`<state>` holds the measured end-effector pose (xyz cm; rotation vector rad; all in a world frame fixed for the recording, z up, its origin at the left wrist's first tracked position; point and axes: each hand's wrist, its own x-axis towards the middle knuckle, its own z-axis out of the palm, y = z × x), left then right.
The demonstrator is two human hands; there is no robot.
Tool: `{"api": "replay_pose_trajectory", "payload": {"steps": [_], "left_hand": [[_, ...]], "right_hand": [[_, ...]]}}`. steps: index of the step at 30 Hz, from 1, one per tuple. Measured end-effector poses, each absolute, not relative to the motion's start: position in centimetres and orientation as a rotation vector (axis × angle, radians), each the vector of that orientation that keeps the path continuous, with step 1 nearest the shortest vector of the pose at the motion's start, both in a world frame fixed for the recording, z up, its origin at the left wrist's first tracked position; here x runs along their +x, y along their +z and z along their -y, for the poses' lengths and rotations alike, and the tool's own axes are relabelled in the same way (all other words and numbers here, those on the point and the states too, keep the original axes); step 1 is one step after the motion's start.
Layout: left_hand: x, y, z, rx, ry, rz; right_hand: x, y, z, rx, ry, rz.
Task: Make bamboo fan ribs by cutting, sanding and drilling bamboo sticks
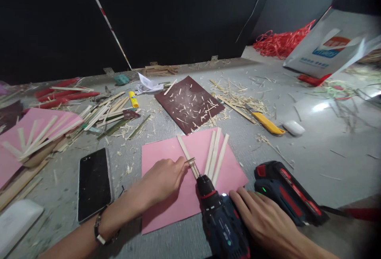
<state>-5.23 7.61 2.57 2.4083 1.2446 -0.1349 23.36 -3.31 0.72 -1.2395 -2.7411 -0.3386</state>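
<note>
My left hand (166, 177) is closed in a pinch on a small thin bamboo strip (191, 160), held over the pink paper (160, 211). The strip lies at the tip of a drill bit (197, 169); whether the bit has pierced it I cannot tell. My right hand (263, 215) is wrapped round the handle of a dark blue and red cordless drill (223, 219), which lies on its side with its chuck pointing away from me. Beneath the bit, a pale flat strip (185, 148) rests on the paper. Several similar strips (218, 154) lie just right of it.
A phone (94, 183) lies left of the pink paper. Beyond the paper is a brown sheet (190, 102) scattered with shavings. A yellow utility knife (268, 123) lies to the right, near a white mouse-shaped object (293, 127). More strips (104, 112) and a glue stick (133, 99) are at left.
</note>
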Motion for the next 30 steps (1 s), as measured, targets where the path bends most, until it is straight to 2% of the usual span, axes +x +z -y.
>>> {"api": "replay_pose_trajectory", "payload": {"steps": [30], "left_hand": [[-5.25,2.48,-7.44,2.505,-0.121,-1.207]], "right_hand": [[23.3,0.61,3.56,-1.246,-0.354,2.763]]}}
